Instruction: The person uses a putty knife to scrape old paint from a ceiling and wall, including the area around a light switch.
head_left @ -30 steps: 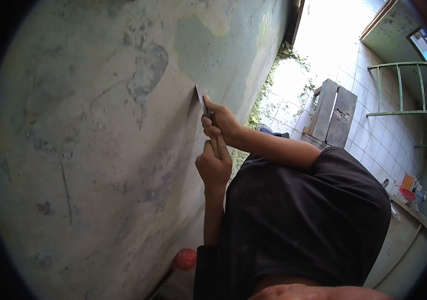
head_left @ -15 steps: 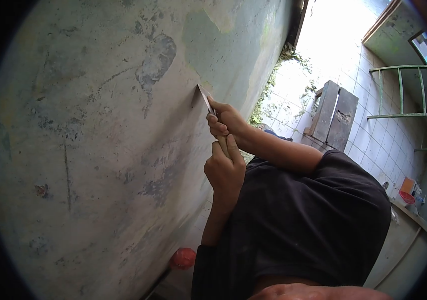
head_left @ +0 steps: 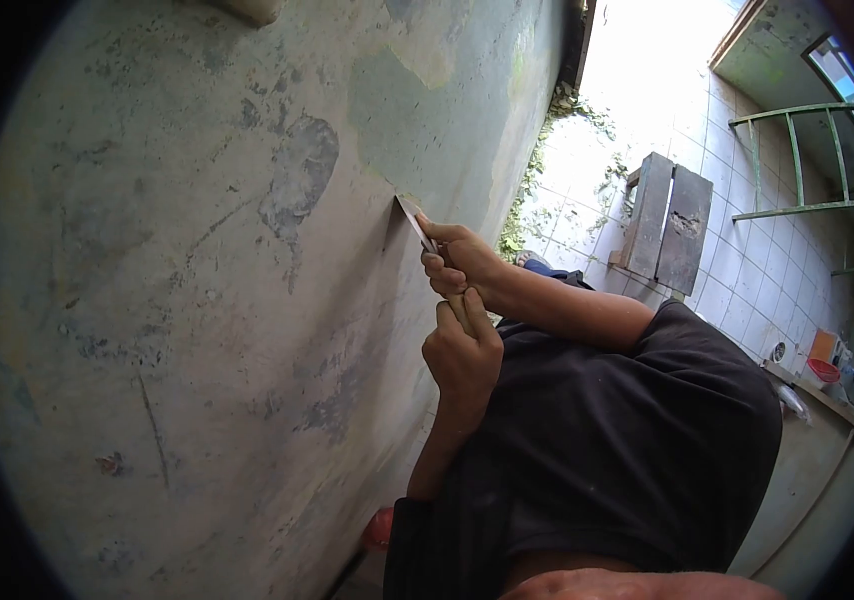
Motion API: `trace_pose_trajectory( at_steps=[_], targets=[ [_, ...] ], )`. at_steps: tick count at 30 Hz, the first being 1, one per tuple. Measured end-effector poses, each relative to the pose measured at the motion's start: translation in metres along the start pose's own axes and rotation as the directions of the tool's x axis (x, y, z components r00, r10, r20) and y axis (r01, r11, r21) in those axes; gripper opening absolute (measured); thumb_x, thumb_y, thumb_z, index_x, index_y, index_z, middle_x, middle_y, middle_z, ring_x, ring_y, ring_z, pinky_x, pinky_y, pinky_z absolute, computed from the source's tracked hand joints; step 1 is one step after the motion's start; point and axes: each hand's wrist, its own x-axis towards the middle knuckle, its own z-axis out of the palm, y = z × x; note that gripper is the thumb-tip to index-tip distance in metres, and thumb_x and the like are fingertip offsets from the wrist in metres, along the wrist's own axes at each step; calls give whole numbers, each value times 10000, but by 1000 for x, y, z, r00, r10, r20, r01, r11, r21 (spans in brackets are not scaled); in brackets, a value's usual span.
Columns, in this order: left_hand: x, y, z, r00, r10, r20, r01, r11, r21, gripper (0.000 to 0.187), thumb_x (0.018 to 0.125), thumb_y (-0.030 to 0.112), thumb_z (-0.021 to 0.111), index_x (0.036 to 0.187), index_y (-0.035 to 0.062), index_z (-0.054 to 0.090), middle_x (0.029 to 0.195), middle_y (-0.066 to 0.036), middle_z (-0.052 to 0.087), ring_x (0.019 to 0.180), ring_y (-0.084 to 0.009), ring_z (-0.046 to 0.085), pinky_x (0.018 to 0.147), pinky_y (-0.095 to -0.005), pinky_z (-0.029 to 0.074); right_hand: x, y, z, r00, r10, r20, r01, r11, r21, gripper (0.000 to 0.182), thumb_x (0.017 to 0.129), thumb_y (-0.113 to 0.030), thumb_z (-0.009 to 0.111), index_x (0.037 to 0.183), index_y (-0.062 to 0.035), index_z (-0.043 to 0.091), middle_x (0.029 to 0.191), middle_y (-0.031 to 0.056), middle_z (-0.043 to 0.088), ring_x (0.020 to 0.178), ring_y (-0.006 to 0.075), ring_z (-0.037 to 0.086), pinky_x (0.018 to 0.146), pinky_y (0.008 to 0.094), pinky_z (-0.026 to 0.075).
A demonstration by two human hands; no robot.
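A scraper [head_left: 413, 222] with a thin metal blade has its tip against the mottled wall [head_left: 217, 330], at the lower edge of a pale green patch [head_left: 427, 125]. My right hand [head_left: 462, 258] is closed round the scraper close to the blade, with the thumb along it. Just below, my left hand [head_left: 464, 345] grips the rear of the handle, and the two hands touch. Fingers hide most of the handle. A shadow falls on the wall beside the blade.
Behind my right arm, a low wooden bench [head_left: 669, 222] stands on the tiled floor [head_left: 717, 290]. Scattered leaves [head_left: 537, 190] line the wall's foot. A green metal frame [head_left: 797, 160] is at the upper right, a red bowl [head_left: 823, 370] at the right, a red object [head_left: 379, 528] at the bottom.
The view has shifted, so the wall marks appear lower. Against those marks, the blade and both hands have moved slightly up and to the right. Both grips look the same.
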Motion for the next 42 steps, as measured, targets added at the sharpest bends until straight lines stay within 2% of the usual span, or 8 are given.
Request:
trace_pose_trajectory(
  at_steps=[4, 9, 12, 15, 18, 31, 36, 42],
  targets=[
    [12, -14, 3, 999, 37, 26, -36, 999, -30, 365, 1058, 302, 561, 877, -11, 608, 694, -273, 660, 675, -492, 678, 591, -547, 522, 3, -2, 1, 999, -25, -33, 22, 997, -80, 394, 1110, -441, 510, 945, -91, 586, 615, 28, 549, 366, 94, 374, 352, 254, 300],
    [19, -41, 6, 998, 18, 62, -15, 999, -48, 388, 1086, 304, 509, 938, -30, 639, 773, -316, 675, 761, -538, 665, 647, -576, 503, 18, 11, -1, 948, -317, -36, 307, 937, -170, 464, 1103, -480, 511, 890, -71, 562, 610, 36, 538, 366, 112, 380, 371, 277, 321],
    [3, -9, -9, 999, -32, 26, 34, 998, -49, 401, 1086, 311, 511, 933, -38, 634, 769, -317, 672, 761, -538, 666, 647, -573, 503, 4, 8, 2, 994, -111, 21, 112, 984, -135, 455, 1104, -465, 517, 872, -76, 560, 615, 31, 540, 371, 103, 376, 362, 265, 310],
    [-11, 5, -13, 999, -43, 1, 43, 997, -57, 397, 1078, 328, 537, 899, -20, 603, 723, -282, 678, 681, -484, 691, 582, -545, 530, -9, 10, 13, 998, -65, -1, 65, 991, -117, 438, 1106, -449, 519, 877, -78, 562, 618, 27, 541, 370, 94, 367, 347, 253, 294],
    [-7, 8, -15, 999, -49, 14, 49, 999, -19, 399, 1074, 325, 542, 896, -27, 599, 713, -281, 674, 680, -489, 693, 590, -544, 540, -2, 11, 7, 997, -78, 26, 79, 996, -32, 411, 1107, -437, 520, 899, -85, 572, 619, 25, 546, 367, 86, 356, 336, 246, 280],
    [15, -6, 4, 999, 17, 46, -13, 996, -91, 387, 1066, 334, 553, 913, -18, 609, 715, -284, 675, 676, -491, 690, 596, -544, 542, -3, -12, 12, 996, -56, -71, 45, 989, -142, 396, 1105, -446, 519, 951, -86, 579, 617, 34, 550, 371, 80, 371, 355, 250, 297],
    [43, -42, 23, 995, 79, 57, -75, 994, -78, 393, 1085, 301, 515, 940, -42, 640, 762, -323, 656, 776, -541, 658, 636, -579, 482, 22, -13, 0, 916, -400, -34, 384, 898, -213, 483, 1094, -529, 501, 877, -100, 548, 598, 29, 532, 362, 97, 367, 361, 268, 287],
    [11, -2, -3, 997, 50, 51, -44, 992, -119, 411, 1082, 327, 533, 907, -33, 627, 718, -295, 671, 701, -505, 681, 608, -552, 518, 2, -3, 3, 983, -182, -36, 175, 974, -141, 435, 1105, -459, 515, 927, -63, 545, 640, 50, 551, 398, 104, 402, 374, 265, 305]
  ],
)
